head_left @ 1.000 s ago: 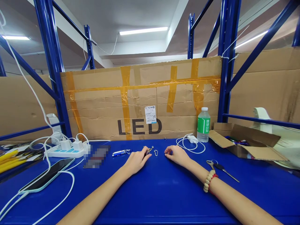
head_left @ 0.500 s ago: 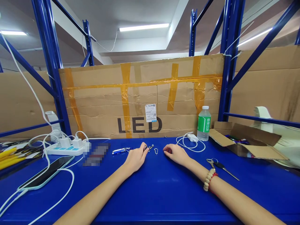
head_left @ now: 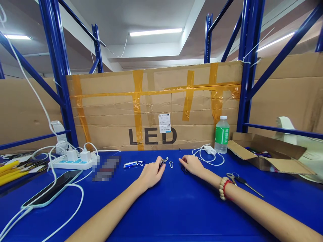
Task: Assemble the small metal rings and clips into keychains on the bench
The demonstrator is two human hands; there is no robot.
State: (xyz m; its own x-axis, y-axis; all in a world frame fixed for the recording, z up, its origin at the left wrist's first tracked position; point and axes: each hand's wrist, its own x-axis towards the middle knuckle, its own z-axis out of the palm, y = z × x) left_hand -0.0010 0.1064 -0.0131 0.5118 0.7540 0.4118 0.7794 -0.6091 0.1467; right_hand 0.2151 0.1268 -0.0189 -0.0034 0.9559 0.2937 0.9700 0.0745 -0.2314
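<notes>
Toward the tabletop's point(head_left: 161, 208) far edge, small metal pieces point(head_left: 166, 159) and 1 clip point(head_left: 171, 164) lie loose; joining seems unfinished. The left hand point(head_left: 152, 173) curls beside the pieces, the right hand point(head_left: 193, 165) over a dark object point(head_left: 184, 170); I cannot tell whether either grips.

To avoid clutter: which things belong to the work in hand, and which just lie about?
Likely in use: small metal parts by left hand, clip, dark piece by right hand, perhaps blue tube.
Apparently lying about: phone, bottle, key, power strip, open box.
</notes>
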